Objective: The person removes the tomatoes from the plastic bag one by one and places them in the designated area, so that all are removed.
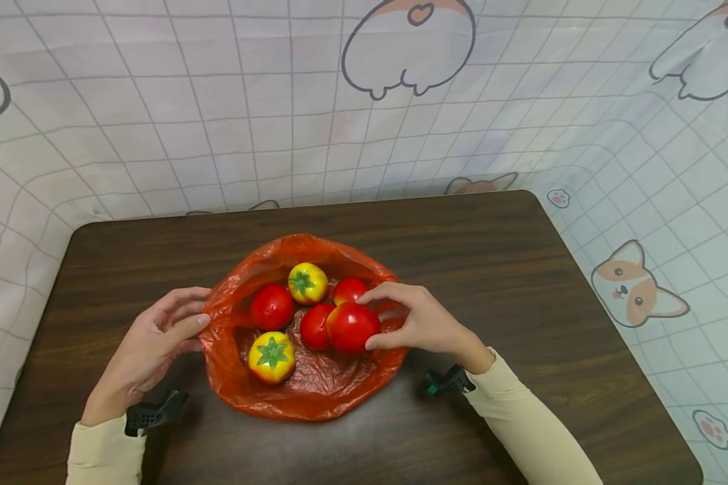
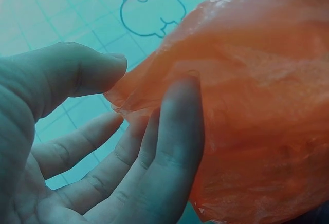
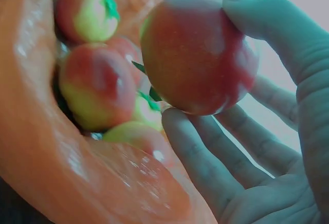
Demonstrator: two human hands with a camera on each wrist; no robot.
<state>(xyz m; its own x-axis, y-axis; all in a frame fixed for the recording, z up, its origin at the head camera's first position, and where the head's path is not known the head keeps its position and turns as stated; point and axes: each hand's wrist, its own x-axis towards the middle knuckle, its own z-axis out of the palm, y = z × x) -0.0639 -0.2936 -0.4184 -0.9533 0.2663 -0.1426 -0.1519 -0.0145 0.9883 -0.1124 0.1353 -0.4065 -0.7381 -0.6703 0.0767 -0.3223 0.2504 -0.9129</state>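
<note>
A thin red plastic bag (image 1: 309, 407) lies on the table with its mouth spread wide. Several red-and-yellow tomatoes, among them a yellow-topped tomato (image 1: 271, 358) with a green star-shaped leaf, sit inside it. My left hand (image 1: 148, 347) holds the bag's left rim between thumb and fingers; in the left wrist view the thumb (image 2: 97, 72) lies at the edge of the film. Over the bag's right side, my right hand (image 1: 421, 320) grips a red tomato (image 3: 198, 54) between thumb and fingertips. In the right wrist view this tomato is raised above the others, its green leaf pointing toward them.
The dark wood-grain table (image 1: 522, 283) extends around the bag, with rounded corners. A white gridded cloth (image 1: 249, 121) with cartoon dogs hangs behind and at the sides. Black wrist devices (image 1: 156, 412) sit at both cuffs.
</note>
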